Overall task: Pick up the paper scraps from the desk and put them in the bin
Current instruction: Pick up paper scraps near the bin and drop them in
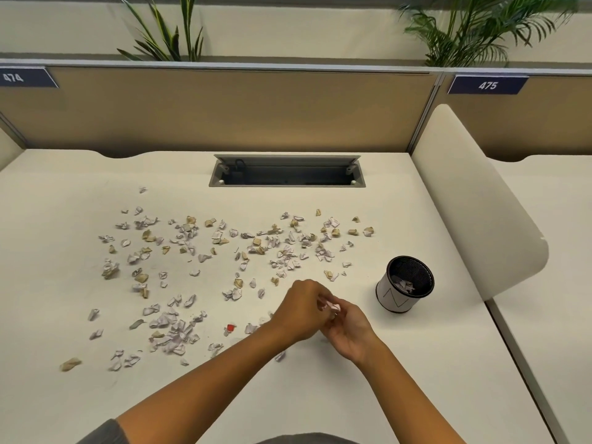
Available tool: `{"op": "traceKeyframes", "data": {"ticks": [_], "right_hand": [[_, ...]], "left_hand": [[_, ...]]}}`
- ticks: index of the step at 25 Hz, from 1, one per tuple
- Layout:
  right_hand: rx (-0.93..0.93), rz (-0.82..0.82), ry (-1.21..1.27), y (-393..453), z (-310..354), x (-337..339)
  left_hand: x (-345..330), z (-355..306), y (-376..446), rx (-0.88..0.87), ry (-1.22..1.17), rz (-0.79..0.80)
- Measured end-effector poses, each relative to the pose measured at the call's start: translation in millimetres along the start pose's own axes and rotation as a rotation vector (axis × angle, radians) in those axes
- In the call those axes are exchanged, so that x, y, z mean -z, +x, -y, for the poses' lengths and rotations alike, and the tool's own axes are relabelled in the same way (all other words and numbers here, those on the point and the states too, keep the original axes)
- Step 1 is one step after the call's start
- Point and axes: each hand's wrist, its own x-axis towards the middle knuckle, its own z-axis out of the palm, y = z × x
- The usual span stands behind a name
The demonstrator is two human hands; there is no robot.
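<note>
I had both hands, left hand (301,310) and right hand (347,330), closed around a white scrap (331,305), mid-gathering, most scraps (179,328) still littering the worktop (320,395); next, carry it toward two o'clock into the bin (404,283).

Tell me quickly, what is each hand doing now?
Left hand: closed, fingers pinching white paper scraps.
Right hand: cupped under the same scraps, partly closed; exact grip cannot be told.

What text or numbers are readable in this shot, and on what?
"474": white digits on the dark blue tag at the left of the tan partition panel.
"475": white digits on the dark blue tag on the right partition.
Black line mark on the white band of the small black mesh bin: not legible as text.
Crumpled paper scraps: print too small to read.
</note>
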Motion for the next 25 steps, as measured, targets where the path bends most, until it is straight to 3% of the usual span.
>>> {"op": "traceKeyframes", "data": {"ticks": [7, 11, 14, 16, 20, 25], "right_hand": [[0.030, 0.029, 0.119, -13.3, 20.1, -1.1], [0.151, 0.088, 0.094, -32.1, 50.4, -4.2], [0.346, 0.072, 0.074, -44.2, 87.9, -1.2], [0.526, 0.016, -0.069, -48.7, 107.4, 6.0], [0.851, -0.321, -0.722, -45.8, 124.8, 26.5], [0.862, -0.335, -0.811, -40.8, 130.1, 38.2]], "left_hand": [[15.9, 28.4, 11.6, 0.100, -0.002, -0.202], [10.4, 56.1, 4.9, 0.107, 0.163, 0.018], [2.6, 67.8, 0.6, 0.117, 0.289, 0.137], [3.5, 68.8, 3.6, 0.103, 0.355, 0.151], [8.2, 69.4, 9.8, 0.078, 0.404, 0.158], [12.9, 71.9, 14.8, 0.052, 0.387, 0.101]]}}
